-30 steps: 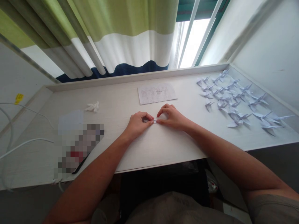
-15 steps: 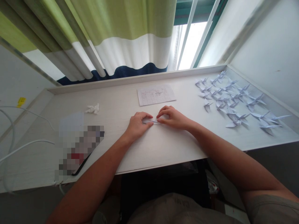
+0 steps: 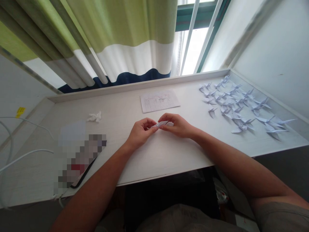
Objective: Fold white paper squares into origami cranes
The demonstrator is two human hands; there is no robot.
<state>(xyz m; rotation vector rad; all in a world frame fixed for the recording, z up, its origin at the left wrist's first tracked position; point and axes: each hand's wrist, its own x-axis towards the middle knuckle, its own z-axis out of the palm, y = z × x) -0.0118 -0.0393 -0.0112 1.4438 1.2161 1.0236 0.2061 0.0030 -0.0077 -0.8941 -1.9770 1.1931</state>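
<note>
A small folded piece of white paper (image 3: 162, 123) is pinched between both hands, over the middle of the white desk. My left hand (image 3: 142, 131) grips its left end with thumb and fingers. On the right side, my right hand (image 3: 177, 126) holds the other end, its fingers curled over the far side and the thumb near. Part of the paper is hidden by the fingers. Just beyond the hands lies a printed sheet with a table (image 3: 159, 101). To the right, several white folded paper cranes (image 3: 238, 106) stand in a group.
At the left of the desk (image 3: 116, 112) are a crumpled tissue (image 3: 94, 117), a blank paper sheet (image 3: 72, 132), a blurred-out phone (image 3: 82, 162) and white cables (image 3: 26, 152). A raised rim (image 3: 135, 84) runs along the back, below a curtain (image 3: 135, 25).
The folded paper has been lifted and tilted between my fingers, where before it lay low and flat at the desk. The whole view has shifted slightly.
</note>
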